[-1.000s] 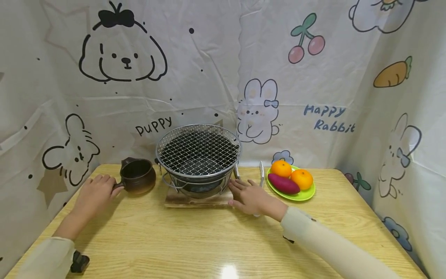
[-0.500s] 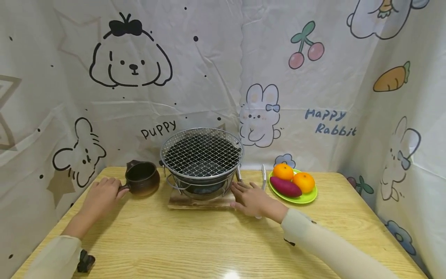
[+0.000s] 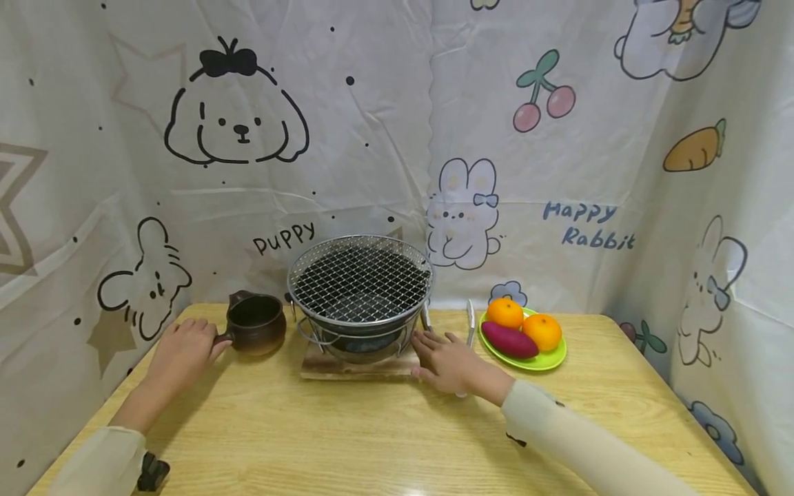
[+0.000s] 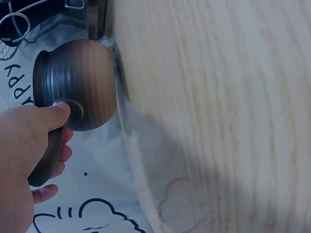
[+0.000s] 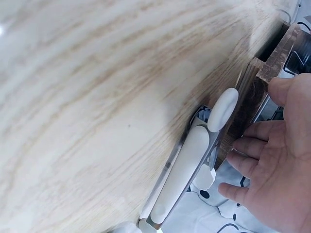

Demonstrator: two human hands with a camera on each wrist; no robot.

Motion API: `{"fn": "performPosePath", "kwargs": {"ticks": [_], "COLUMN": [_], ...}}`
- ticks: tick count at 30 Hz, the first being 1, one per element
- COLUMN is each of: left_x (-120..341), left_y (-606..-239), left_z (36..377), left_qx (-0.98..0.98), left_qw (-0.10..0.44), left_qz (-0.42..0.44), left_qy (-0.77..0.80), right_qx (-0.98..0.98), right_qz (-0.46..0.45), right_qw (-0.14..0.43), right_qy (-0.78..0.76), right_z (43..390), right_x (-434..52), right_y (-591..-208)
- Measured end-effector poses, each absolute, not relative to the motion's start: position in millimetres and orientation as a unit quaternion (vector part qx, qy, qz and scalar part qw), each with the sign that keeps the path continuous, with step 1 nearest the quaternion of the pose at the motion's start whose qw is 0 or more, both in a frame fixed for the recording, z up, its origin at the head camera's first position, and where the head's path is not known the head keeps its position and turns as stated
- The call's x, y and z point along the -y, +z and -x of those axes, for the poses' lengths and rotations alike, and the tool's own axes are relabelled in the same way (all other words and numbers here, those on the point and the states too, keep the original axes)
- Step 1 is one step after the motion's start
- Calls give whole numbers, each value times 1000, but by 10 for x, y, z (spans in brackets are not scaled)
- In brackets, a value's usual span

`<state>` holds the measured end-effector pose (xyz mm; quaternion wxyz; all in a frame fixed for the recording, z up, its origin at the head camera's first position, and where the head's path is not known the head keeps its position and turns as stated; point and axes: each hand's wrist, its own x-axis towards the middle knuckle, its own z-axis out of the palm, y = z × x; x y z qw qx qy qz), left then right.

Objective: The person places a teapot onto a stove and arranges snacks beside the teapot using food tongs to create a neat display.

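left hand point(image 3: 180, 351): curled round the side handle of the brown pot point(image 3: 256, 324), which stands on the bench point(image 3: 372, 441) left of the grill point(image 3: 360, 293).
right hand point(image 3: 449, 362): fingers flat, over the white tongs point(image 5: 189, 179).
advice: lift the pot level, thumb on top.

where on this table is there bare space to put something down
The near half of the table, between the two sleeves, is bare wood. So is the right edge beyond the green plate. The back row is crowded: brown pot, grill, tongs and plate stand close together.
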<state>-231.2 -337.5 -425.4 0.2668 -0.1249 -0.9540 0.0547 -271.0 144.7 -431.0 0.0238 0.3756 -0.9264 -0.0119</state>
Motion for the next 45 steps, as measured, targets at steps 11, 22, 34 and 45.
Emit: {"fn": "performPosePath", "kwargs": {"ticks": [11,22,34,45], "left_x": [3471,3548,3551,3408], "left_y": [-4042,-3737,-3459,-3146], "left_z": [2247,2248,2318,2404], "left_qx": [930,923,915,874], "left_qw": [342,362,373,440], "left_qz": [133,125,134,173], "left_qy": [37,43,79,111], "right_qx": [925,927,926,927], "right_qz": [-378,-373,-376,-373], "right_qw": [21,23,22,21], "right_qy": [-11,-15,-12,-11], "right_z": [2697,2735,2703,2705], "right_x": [-1442,-1451,-1441,-1435], "right_y": [-4313,-4362,-4337,-4332]}}
